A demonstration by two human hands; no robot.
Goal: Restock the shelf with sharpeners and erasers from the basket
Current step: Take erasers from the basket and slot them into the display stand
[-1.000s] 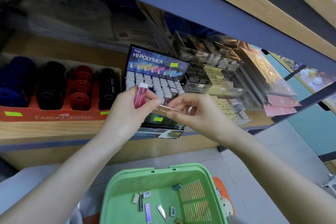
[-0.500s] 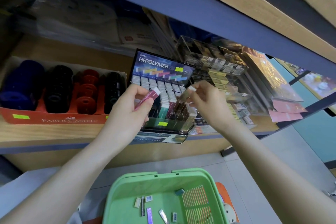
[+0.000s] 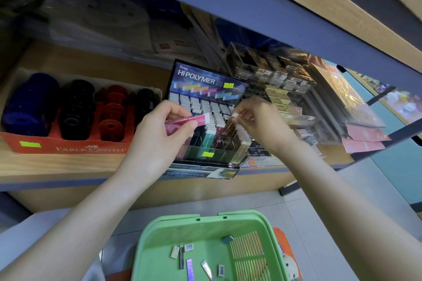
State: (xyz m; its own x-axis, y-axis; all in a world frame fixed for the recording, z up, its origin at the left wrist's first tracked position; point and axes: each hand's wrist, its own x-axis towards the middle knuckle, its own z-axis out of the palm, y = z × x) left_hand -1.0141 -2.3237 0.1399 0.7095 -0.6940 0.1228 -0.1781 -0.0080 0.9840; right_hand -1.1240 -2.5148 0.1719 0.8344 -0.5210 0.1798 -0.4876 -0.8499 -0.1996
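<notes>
My left hand [image 3: 157, 134] pinches a slim pink eraser [image 3: 201, 120] just in front of the Hi-Polymer eraser display box [image 3: 205, 82] on the wooden shelf [image 3: 57, 164]. My right hand [image 3: 262, 123] pinches a slim brown eraser [image 3: 229, 128] and holds it tilted into the right side of the display's rows of upright erasers. Below, the green basket [image 3: 159, 235] holds several loose erasers and sharpeners [image 3: 189, 267] on its floor.
A red Faber-Castell box [image 3: 68, 147] of round sharpeners in blue, black and red stands left of the display. Clear acrylic bins [image 3: 274, 80] of small erasers stand to its right. A dark upper shelf edge [image 3: 274, 13] hangs overhead.
My right hand moved the brown eraser up and right, into the display's right rows. My left hand turned the pink eraser from upright to nearly level. The camera shifted closer.
</notes>
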